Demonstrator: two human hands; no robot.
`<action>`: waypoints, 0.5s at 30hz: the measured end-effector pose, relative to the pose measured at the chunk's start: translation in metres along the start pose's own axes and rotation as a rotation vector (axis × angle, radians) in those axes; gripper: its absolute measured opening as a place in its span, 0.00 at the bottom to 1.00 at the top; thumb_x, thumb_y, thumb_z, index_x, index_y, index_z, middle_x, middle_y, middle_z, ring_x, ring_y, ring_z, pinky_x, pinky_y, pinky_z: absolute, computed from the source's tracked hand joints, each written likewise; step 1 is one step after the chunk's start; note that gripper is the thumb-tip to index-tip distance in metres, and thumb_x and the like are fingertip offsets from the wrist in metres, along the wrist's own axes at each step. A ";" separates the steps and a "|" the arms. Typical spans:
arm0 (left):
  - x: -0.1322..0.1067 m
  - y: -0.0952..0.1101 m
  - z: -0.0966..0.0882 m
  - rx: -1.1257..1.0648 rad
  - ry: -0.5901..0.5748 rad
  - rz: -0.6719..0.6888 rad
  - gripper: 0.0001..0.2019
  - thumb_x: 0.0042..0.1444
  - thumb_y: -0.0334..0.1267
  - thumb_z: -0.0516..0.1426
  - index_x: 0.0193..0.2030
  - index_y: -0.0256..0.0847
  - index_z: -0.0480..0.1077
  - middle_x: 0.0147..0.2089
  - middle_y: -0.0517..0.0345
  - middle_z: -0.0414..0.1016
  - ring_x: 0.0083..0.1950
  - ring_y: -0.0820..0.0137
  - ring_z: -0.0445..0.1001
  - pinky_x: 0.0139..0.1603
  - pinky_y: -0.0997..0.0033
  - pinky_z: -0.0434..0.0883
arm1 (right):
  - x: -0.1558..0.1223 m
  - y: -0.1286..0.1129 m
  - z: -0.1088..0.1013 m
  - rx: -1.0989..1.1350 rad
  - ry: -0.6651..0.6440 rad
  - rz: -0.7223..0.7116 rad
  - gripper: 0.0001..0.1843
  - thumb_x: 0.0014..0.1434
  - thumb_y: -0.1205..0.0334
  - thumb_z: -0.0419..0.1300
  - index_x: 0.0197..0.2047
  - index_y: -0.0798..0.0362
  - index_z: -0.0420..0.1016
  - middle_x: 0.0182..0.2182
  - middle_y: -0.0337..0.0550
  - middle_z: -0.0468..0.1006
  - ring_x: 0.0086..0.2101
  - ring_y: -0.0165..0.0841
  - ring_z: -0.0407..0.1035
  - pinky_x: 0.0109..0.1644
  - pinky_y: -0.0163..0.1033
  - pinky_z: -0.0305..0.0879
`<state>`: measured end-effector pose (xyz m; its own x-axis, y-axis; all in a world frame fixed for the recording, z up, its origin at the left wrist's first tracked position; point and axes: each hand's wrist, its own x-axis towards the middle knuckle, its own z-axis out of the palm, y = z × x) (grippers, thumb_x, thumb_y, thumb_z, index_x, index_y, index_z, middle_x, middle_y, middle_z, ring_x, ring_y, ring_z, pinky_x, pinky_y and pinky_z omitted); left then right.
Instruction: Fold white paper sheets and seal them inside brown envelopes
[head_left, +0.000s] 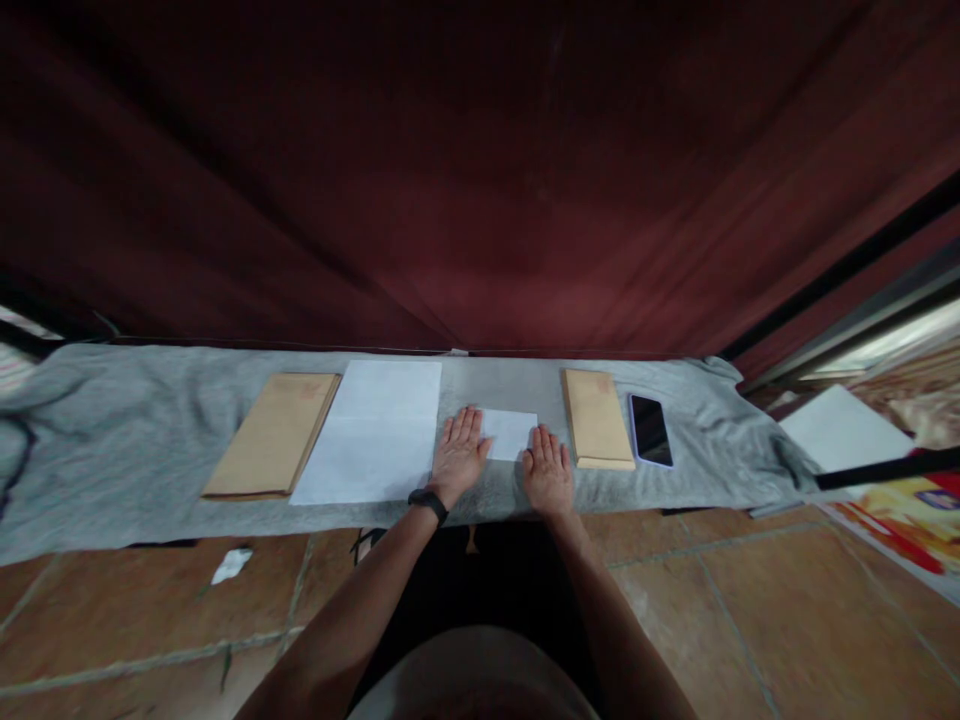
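Note:
A small white sheet of paper [510, 434], seemingly folded, lies on the grey cloth between my hands. My left hand [460, 452] rests flat at its left edge, fingers pointing away from me and a dark band on the wrist. At the paper's right edge lies my right hand [548, 473], palm down with fingers slightly apart. Left of my left hand is a large white sheet of paper [379, 430], with a stack of big brown envelopes [274, 435] beside it. A stack of smaller brown envelopes [598, 420] lies just right of my right hand.
A phone [651, 431] with a dark screen lies right of the small envelopes. Grey cloth [712, 440] covers the narrow table, and a dark red curtain [480, 200] hangs behind it. A white board [846, 428] stands at the right. Tiled floor [712, 590] shows below.

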<state>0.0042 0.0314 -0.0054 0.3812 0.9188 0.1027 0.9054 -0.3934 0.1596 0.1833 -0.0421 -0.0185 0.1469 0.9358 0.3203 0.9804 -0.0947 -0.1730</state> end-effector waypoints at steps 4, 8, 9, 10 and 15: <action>-0.001 0.000 0.000 -0.008 0.027 0.006 0.31 0.70 0.47 0.40 0.75 0.34 0.48 0.76 0.47 0.50 0.78 0.60 0.45 0.76 0.50 0.46 | 0.005 -0.010 -0.002 0.036 0.015 -0.018 0.29 0.72 0.61 0.41 0.72 0.62 0.55 0.68 0.58 0.62 0.67 0.44 0.56 0.69 0.55 0.51; -0.001 0.000 0.000 -0.009 0.026 0.007 0.31 0.70 0.47 0.40 0.75 0.33 0.50 0.76 0.46 0.51 0.78 0.60 0.46 0.76 0.51 0.46 | 0.013 -0.028 -0.001 0.087 -0.064 -0.166 0.28 0.73 0.59 0.42 0.72 0.57 0.57 0.69 0.51 0.60 0.67 0.40 0.55 0.70 0.50 0.50; -0.001 0.000 0.000 -0.008 0.023 0.008 0.30 0.70 0.47 0.40 0.74 0.33 0.51 0.76 0.47 0.50 0.78 0.61 0.46 0.76 0.52 0.46 | 0.015 -0.031 0.000 0.092 -0.083 -0.190 0.28 0.73 0.58 0.43 0.71 0.56 0.58 0.69 0.50 0.61 0.67 0.40 0.56 0.70 0.50 0.49; -0.001 0.000 0.000 -0.006 0.021 0.008 0.30 0.70 0.46 0.40 0.74 0.33 0.51 0.76 0.47 0.50 0.78 0.61 0.45 0.76 0.52 0.46 | 0.016 -0.033 0.001 0.093 -0.095 -0.202 0.27 0.73 0.57 0.43 0.71 0.56 0.59 0.69 0.50 0.61 0.67 0.40 0.56 0.70 0.50 0.49; -0.002 -0.001 0.000 0.008 0.028 0.015 0.30 0.71 0.47 0.40 0.74 0.34 0.52 0.77 0.48 0.48 0.78 0.61 0.45 0.76 0.52 0.46 | 0.019 -0.027 0.008 0.057 -0.064 -0.164 0.28 0.73 0.57 0.45 0.72 0.56 0.58 0.69 0.54 0.61 0.67 0.44 0.56 0.69 0.53 0.50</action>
<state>0.0029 0.0297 -0.0060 0.3898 0.9113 0.1323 0.9009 -0.4071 0.1501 0.1581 -0.0192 -0.0152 -0.0248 0.9570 0.2892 0.9811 0.0788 -0.1766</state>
